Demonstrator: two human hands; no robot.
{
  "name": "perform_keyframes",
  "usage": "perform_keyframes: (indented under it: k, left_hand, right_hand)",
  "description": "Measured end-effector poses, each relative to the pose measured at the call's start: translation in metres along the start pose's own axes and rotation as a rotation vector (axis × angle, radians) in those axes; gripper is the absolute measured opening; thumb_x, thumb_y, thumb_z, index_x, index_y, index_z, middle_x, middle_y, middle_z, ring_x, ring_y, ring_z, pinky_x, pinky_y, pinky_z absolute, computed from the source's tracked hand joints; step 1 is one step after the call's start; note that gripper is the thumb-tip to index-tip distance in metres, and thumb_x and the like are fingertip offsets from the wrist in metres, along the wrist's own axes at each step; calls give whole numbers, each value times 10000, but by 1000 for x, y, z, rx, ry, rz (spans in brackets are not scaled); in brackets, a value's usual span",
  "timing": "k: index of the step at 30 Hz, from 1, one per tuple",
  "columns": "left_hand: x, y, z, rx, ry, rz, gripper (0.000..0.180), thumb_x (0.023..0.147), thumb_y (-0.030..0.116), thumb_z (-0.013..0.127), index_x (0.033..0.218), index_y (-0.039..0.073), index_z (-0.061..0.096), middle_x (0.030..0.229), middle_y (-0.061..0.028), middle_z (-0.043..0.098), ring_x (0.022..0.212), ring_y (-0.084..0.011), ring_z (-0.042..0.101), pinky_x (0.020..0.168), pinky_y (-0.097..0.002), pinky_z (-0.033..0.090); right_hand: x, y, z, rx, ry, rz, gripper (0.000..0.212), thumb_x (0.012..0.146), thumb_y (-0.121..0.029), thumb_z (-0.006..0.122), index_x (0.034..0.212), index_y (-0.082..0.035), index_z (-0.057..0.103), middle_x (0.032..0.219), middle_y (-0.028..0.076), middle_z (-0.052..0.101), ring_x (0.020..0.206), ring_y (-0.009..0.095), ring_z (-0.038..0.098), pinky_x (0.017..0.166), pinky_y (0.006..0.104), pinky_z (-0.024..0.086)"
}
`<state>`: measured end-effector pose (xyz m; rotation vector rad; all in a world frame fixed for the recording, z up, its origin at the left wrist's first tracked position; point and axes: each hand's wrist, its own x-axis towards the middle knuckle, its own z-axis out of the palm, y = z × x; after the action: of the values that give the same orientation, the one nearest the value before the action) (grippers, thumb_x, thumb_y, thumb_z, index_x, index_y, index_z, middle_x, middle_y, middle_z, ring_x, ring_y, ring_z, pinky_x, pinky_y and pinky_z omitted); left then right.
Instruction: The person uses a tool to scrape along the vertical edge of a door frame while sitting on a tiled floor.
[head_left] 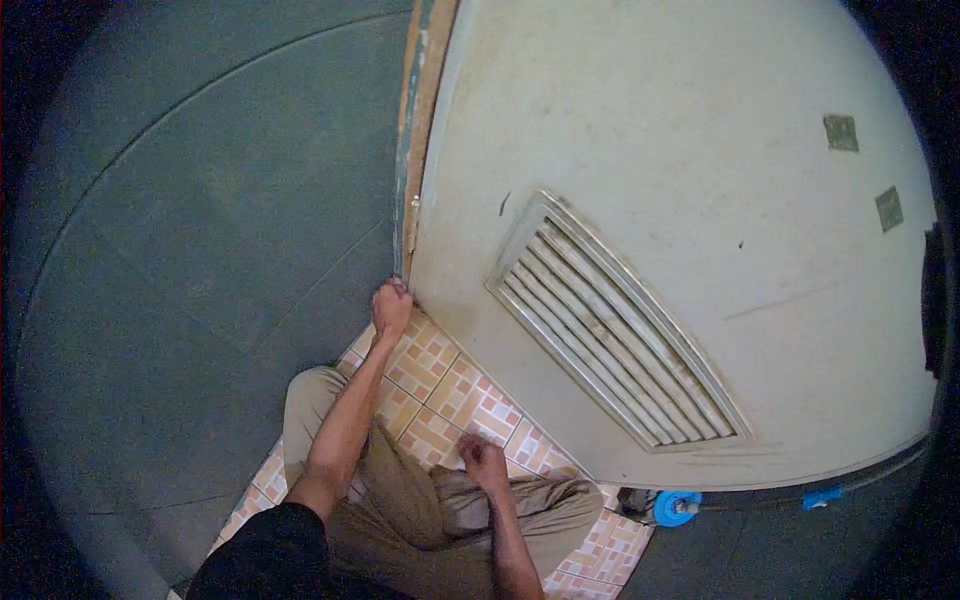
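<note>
My left hand [391, 308] reaches forward to the foot of the wooden door frame [412, 195], where the frame meets the dark wall [230, 230]. Its fingers are closed against that lower edge, and whatever they hold is hidden. A pale, scuffed door [640, 130] with a slatted vent [610, 335] stands just right of this hand. My right hand [484, 461] hovers above my lap, fingers curled together and slightly blurred. I cannot make out what, if anything, is between them.
Around my crossed legs in beige trousers [420, 510] spreads an orange-and-white tiled floor [440, 370]. At the door's lower right corner sits a round blue object [677, 508], with a blue piece [822, 498] farther right. Two greenish square patches, one upper [841, 133], mark the door.
</note>
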<state>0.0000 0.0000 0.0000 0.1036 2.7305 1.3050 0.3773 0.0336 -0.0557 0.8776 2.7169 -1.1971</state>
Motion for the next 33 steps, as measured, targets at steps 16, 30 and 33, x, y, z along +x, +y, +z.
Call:
perform_keyframes:
  k: [16,30,33]
  left_hand:
    - [12,-19,13,6,3,-158,410,926,346,547,945,-20,731,974,-272,710,985,-436,679,870,-503,517]
    - [11,-15,29,-405,-216,-154,389,862,331,624,1006,-19,714,987,-198,729,951,-355,685,843,-429,502]
    - [47,-57,17,-253,-30,-109,415,878,361,610,996,-22,717,999,-203,728,960,-356,684,860,-437,501]
  right_hand:
    - [52,-15,-10,1155,-322,-31,390,1015,-151,566,1374,-6,519,1213,180,664,1028,293,692,931,394,566]
    - [76,14,-5,1221,-157,73,453,1010,-274,553,1366,0,498,1265,211,640,1081,313,680,951,416,546]
    - [79,-40,25,547,126,-162,433,972,-218,591,1343,-6,519,1286,232,621,1121,381,648,946,456,533]
